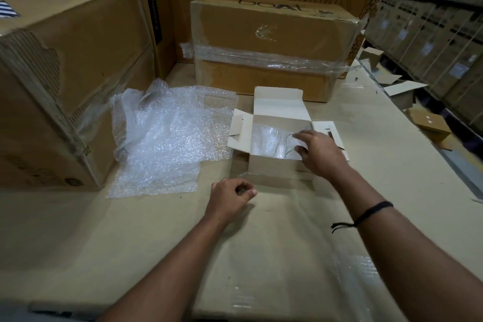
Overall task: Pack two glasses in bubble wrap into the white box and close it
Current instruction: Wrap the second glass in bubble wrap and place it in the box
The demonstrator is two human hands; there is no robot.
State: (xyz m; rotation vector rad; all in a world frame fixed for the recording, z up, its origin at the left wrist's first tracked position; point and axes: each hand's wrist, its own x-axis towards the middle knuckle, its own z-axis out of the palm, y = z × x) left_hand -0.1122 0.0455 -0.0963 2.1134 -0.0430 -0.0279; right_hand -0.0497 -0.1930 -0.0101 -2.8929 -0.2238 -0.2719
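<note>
The white box [271, 168] stands with its lid and both side flaps up in the middle of the cardboard work surface. Inside it lies a bubble-wrapped glass [264, 142], and beside that, on the right, a clear glass [291, 148] partly hidden by my fingers. My right hand [317, 153] reaches over the box's right side with its fingers on this glass. My left hand [230, 196] hovers just in front of the box, fingers loosely curled and holding nothing. Loose sheets of bubble wrap [167, 133] lie left of the box.
A taped brown carton [271, 42] stands right behind the white box. A large torn carton [57, 73] blocks the left side. Small flattened boxes [428, 125] lie on the floor to the right, beside stacked cartons. Shiny tape runs across the near surface.
</note>
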